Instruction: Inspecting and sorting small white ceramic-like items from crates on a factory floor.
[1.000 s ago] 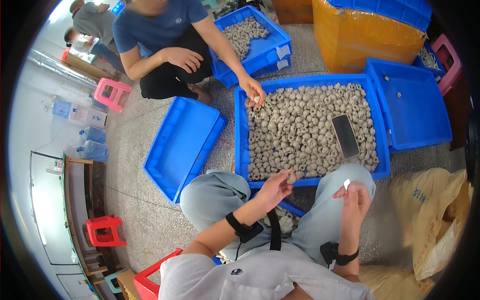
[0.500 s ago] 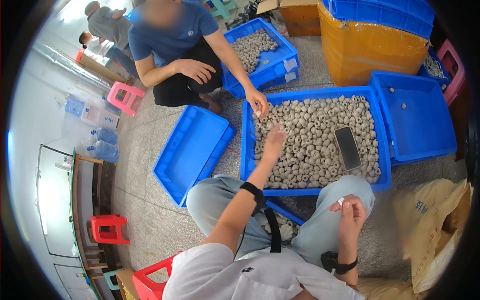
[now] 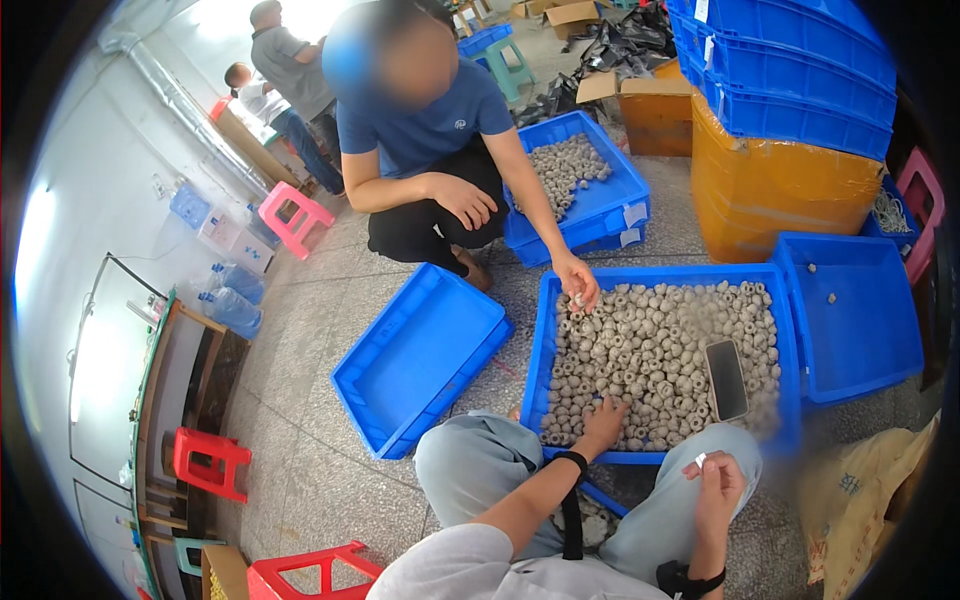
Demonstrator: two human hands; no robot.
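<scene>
Through the head view, I read the clock from the middle of the big blue tray (image 3: pixel 546 335) on the floor. It is full of grey beads (image 3: pixel 655 345), many showing a hole, and sits right before the wearer's knees (image 3: pixel 470 455), probably so both hands can reach it without leaning.

My left hand (image 3: pixel 603 424) is inside the tray between seven and eight o'clock, fingertips down among the beads. The fingers look slightly parted, but I cannot tell whether that grip has a bead between them. My right hand (image 3: pixel 722 484) is outside the rim at five o'clock, in front of the thigh; its grip pinches a small white scrap (image 3: pixel 700 460) between thumb and fingers, held up, I judge, to keep it apart from the beads.

A phone (image 3: pixel 727 380) lies flat on the beads past three o'clock, perhaps because the heap makes a handy shelf. Between ten and eleven, a co-worker's hand (image 3: pixel 578 283) reaches over the rim, holding something small and pale.

A second tray (image 3: pixel 420 345) lies at nine o'clock, and a third tray (image 3: pixel 850 335) between two and three holds a couple of loose beads; both seem set within easy reach.
</scene>
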